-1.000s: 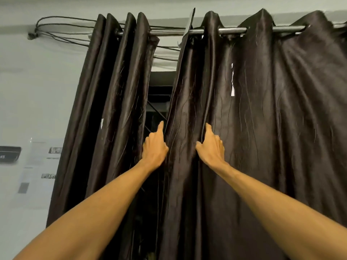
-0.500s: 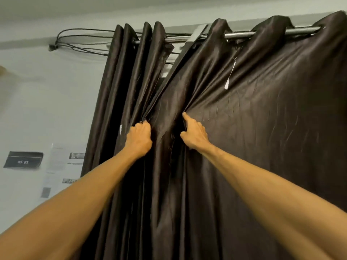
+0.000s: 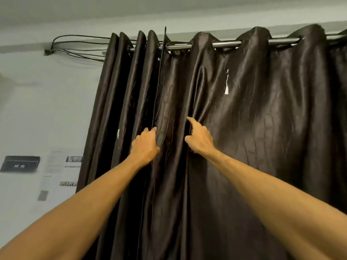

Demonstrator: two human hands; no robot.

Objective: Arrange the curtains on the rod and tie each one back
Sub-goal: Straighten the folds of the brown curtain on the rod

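Two dark brown satin curtains hang by eyelets from a metal rod [image 3: 226,43]. The left curtain [image 3: 120,109] is bunched into tight folds. The right curtain [image 3: 262,119] is spread wide, and its left edge meets the left curtain. My left hand [image 3: 144,145] grips the right curtain's left edge, fingers curled round the hem. My right hand [image 3: 200,137] holds a fold of the same curtain a little to the right, fingers tucked into the pleat and forefinger pointing up. No tie-back is in view.
Black cables [image 3: 75,45] loop from a wall hook to the rod's left end. On the pale wall at the left are a dark plaque [image 3: 19,164] and printed sheets [image 3: 60,173]. The ceiling is close above the rod.
The gap between the curtains has closed. The pulled fabric has relaxed into vertical folds. My left hand has moved from the gap onto the right curtain's edge, and the view has shifted left.
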